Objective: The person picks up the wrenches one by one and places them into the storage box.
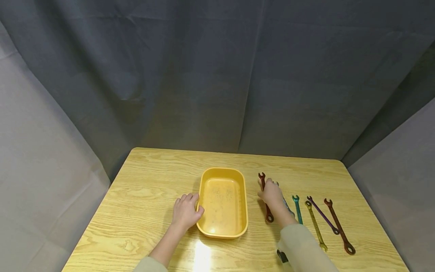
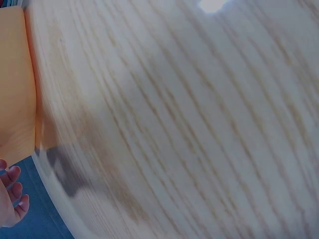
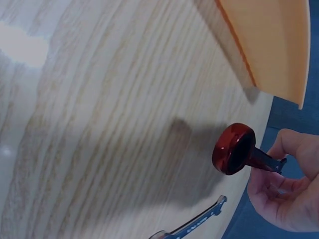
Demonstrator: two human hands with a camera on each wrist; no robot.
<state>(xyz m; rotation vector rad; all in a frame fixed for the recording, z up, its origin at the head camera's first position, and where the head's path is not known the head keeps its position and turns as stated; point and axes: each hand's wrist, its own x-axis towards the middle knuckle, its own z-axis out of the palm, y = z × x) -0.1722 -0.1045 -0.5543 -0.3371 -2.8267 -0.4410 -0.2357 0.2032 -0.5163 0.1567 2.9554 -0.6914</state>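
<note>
My right hand (image 1: 273, 196) pinches a dark red combination wrench (image 1: 269, 214) near its middle. In the right wrist view the wrench's ring end (image 3: 234, 149) points toward the camera, above its reflection on the tabletop. A blue wrench (image 1: 288, 206) lies just right of that hand, partly hidden by it. My left hand (image 1: 187, 211) grips the left wall of a yellow plastic tub (image 1: 222, 236), with the thumb over the rim. Only fingertips (image 2: 15, 189) of that hand show in the left wrist view, beside the tub's wall (image 2: 17, 89).
Right of the right hand lie a teal wrench (image 1: 297, 207), a yellow-green wrench (image 1: 315, 223), a purple wrench (image 1: 323, 214) and a reddish-brown wrench (image 1: 338, 224). The wooden table (image 1: 136, 189) is bounded by a dark curtain (image 1: 204, 94) behind and pale cloth at both sides.
</note>
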